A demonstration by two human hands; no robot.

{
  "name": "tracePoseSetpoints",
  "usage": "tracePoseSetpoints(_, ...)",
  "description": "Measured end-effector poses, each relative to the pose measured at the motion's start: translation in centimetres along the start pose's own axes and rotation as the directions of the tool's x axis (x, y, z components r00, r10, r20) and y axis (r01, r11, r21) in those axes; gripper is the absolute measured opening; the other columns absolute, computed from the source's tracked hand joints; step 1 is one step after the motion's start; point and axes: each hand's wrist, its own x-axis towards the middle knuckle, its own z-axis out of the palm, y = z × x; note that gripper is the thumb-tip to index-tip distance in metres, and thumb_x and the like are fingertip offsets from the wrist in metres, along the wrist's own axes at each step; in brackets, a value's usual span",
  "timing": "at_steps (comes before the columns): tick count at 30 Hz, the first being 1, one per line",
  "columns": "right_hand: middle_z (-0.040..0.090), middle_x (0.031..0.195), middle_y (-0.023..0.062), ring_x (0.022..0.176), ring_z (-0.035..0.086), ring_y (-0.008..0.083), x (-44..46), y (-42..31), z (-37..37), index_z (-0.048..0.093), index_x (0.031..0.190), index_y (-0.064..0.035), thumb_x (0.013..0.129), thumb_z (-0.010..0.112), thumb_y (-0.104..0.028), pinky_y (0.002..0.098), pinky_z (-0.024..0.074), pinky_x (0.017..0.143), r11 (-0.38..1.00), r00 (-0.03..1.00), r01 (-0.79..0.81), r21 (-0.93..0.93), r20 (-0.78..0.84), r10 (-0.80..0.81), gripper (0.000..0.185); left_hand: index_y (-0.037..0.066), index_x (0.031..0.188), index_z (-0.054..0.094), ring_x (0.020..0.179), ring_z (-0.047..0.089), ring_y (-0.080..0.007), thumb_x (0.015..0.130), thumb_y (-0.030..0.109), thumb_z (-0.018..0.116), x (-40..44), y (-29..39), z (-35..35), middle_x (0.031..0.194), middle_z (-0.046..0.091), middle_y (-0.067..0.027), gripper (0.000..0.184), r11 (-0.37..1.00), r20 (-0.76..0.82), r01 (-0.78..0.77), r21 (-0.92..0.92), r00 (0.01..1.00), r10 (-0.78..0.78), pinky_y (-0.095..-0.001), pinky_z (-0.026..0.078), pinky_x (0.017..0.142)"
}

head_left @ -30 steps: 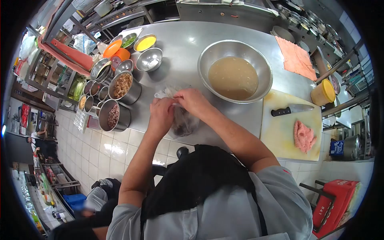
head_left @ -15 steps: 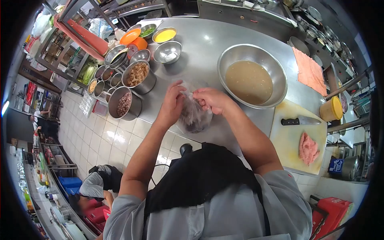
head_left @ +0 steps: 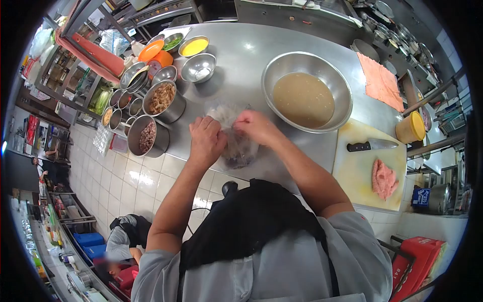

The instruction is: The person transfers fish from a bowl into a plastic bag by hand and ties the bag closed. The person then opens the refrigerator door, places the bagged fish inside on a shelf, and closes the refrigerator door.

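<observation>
A clear plastic bag [head_left: 239, 152] with dark contents stands on the steel table near its front edge. My left hand [head_left: 207, 140] has its fingers curled at the left side of the bag's gathered top. From the right, my right hand [head_left: 257, 128] pinches the bag's neck. What is inside the bag cannot be made out through the cloudy plastic. Close behind my right hand is a wide steel bowl [head_left: 343, 103] of cloudy brownish liquid.
Left of my hands stand a steel pot [head_left: 160, 143] of chopped pinkish pieces and another pot [head_left: 177, 110] of brown shredded food. A steel bowl [head_left: 199, 68] sits behind. At right, a knife [head_left: 372, 145] and a pink cloth [head_left: 385, 179] lie on a cutting board [head_left: 347, 176].
My left hand has turned and curled its fingers lower at the bag's top. The bag's upper part now spreads out behind my hands. The whole view has shifted slightly.
</observation>
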Motion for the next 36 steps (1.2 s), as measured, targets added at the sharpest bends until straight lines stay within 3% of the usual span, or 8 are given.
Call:
tracePoseSetpoints(8, 0.074, 0.107, 0.0165, 0.101, 0.07, 0.0369, -1.1, -1.3, 0.8, 0.068, 0.111, -0.0069, 0.087, 0.079, -0.032, 0.0464, 0.0541, 0.088, 0.7, 0.904, 0.288, -0.653, -0.056, -0.424, 0.037, 0.004, 0.106, 0.061, 0.094, 0.058, -0.0315, 0.089, 0.019, 0.078, -3.6, -3.2, -1.1, 0.101, 0.06, -0.0133, 0.028, 0.921, -0.034, 0.281, -0.268, 0.953, -0.301, -0.0421, 0.046, 0.085)
tracePoseSetpoints(11, 0.075, 0.106, 0.0171, 0.105, 0.07, 0.0384, -1.0, -4.1, 3.2, 0.066, 0.115, -0.0072, 0.085, 0.08, -0.036, 0.0515, 0.0523, 0.094, 0.56, 0.967, 0.088, -0.824, -0.065, -0.248, 0.043, 0.001, 0.112, 0.061, 0.094, 0.056, -0.0252, 0.094, 0.021, 0.077, -6.7, -5.8, 0.0, 0.105, 0.058, -0.0127, 0.032, 0.839, -0.05, 0.388, -0.383, 0.898, -0.438, -0.037, 0.048, 0.083)
tracePoseSetpoints(14, 0.075, 0.105, 0.0177, 0.105, 0.07, 0.0397, -0.6, -5.8, 4.9, 0.066, 0.116, -0.0074, 0.086, 0.078, -0.034, 0.0508, 0.053, 0.093, 0.553, 0.986, 0.001, -0.833, -0.091, -0.139, 0.042, 0.002, 0.122, 0.056, 0.091, 0.055, -0.0206, 0.099, 0.026, 0.073, -9.6, -8.6, 1.6, 0.107, 0.057, -0.0075, 0.037, 0.645, 0.115, 0.574, -0.505, 0.785, -0.609, -0.0349, 0.048, 0.082)
tracePoseSetpoints(17, 0.075, 0.103, 0.0176, 0.106, 0.069, 0.0404, 0.4, -5.2, 6.4, 0.064, 0.115, -0.0064, 0.087, 0.075, -0.028, 0.0496, 0.0537, 0.091, 0.566, 0.98, -0.07, -0.821, -0.164, -0.116, 0.037, 0.006, 0.129, 0.053, 0.093, 0.057, -0.0193, 0.102, 0.032, 0.069, -10.6, -10.2, 2.2, 0.11, 0.058, -0.0056, 0.041, 0.235, 0.386, 0.695, -0.68, 0.611, -0.69, -0.0338, 0.047, 0.081)
tracePoseSetpoints(20, 0.073, 0.103, 0.0201, 0.104, 0.069, 0.0396, 0.3, -5.4, 7.3, 0.063, 0.111, -0.0043, 0.087, 0.069, -0.019, 0.0477, 0.0534, 0.088, 0.823, 0.936, -0.165, -0.543, -0.348, -0.042, 0.028, 0.013, 0.136, 0.05, 0.1, 0.062, -0.0216, 0.104, 0.043, 0.062, -10.0, -11.3, 2.4, 0.117, 0.063, -0.0069, 0.045, -0.235, 0.727, 0.756, -0.611, 0.419, -0.544, -0.0372, 0.047, 0.081)
tracePoseSetpoints(24, 0.069, 0.098, 0.0184, 0.095, 0.068, 0.0325, 0.9, -3.9, 9.0, 0.06, 0.105, -0.0021, 0.088, 0.062, -0.014, 0.0434, 0.0514, 0.083, 0.98, 0.838, -0.081, -0.183, -0.544, -0.033, 0.021, 0.014, 0.138, 0.052, 0.106, 0.063, -0.0237, 0.106, 0.054, 0.053, -9.5, -12.1, 3.0, 0.121, 0.065, -0.0081, 0.051, -0.253, 0.85, 0.819, -0.515, 0.45, -0.274, -0.038, 0.045, 0.083)
tracePoseSetpoints(30, 0.06, 0.089, 0.0078, 0.083, 0.056, 0.0185, -1.9, -3.4, 9.5, 0.058, 0.101, -0.0042, 0.089, 0.057, -0.011, 0.0345, 0.0457, 0.075, 0.965, 0.705, 0.045, 0.258, -0.693, 0.153, 0.014, 0.013, 0.142, 0.051, 0.106, 0.063, -0.026, 0.107, 0.059, 0.048, -10.5, -11.8, 2.1, 0.117, 0.066, -0.0078, 0.058, -0.278, 0.905, 0.861, -0.425, 0.404, -0.133, -0.0409, 0.044, 0.093)
tracePoseSetpoints(36, 0.048, 0.083, -0.0023, 0.077, 0.046, 0.0099, -13.6, -6.7, 9.5, 0.052, 0.097, -0.0079, 0.091, 0.055, -0.007, 0.028, 0.0388, 0.067, 0.967, 0.629, 0.102, 0.233, -0.768, 0.119, 0.006, 0.008, 0.145, 0.047, 0.106, 0.063, -0.0245, 0.106, 0.053, 0.054, -11.3, -9.7, 1.6, 0.126, 0.063, -0.012, 0.06, -0.095, 0.926, 0.922, -0.376, 0.374, -0.04, -0.0411, 0.049, 0.093)
